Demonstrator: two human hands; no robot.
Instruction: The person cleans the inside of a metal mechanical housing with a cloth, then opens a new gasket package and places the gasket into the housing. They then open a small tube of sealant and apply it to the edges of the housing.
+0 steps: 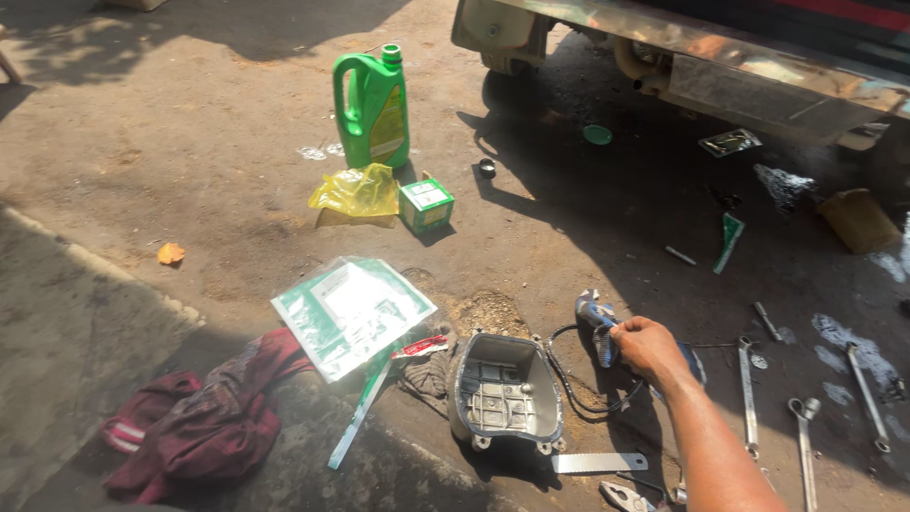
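My right hand (649, 349) reaches out from the lower right and grips a blue and grey rag (597, 327) lying on the ground. Just left of the hand sits a metal engine cover (502, 391), open side up, with a black rubber gasket (578, 389) looped beside it. My left hand is out of view.
A green oil jug (373, 109), yellow plastic bag (358, 192) and small green box (426, 205) stand further off. A clear packet (351, 313) and red cloth (204, 417) lie left. Spanners (749, 398) and a hacksaw blade (599, 463) lie right and near. A vehicle's underside (701, 57) overhangs at top.
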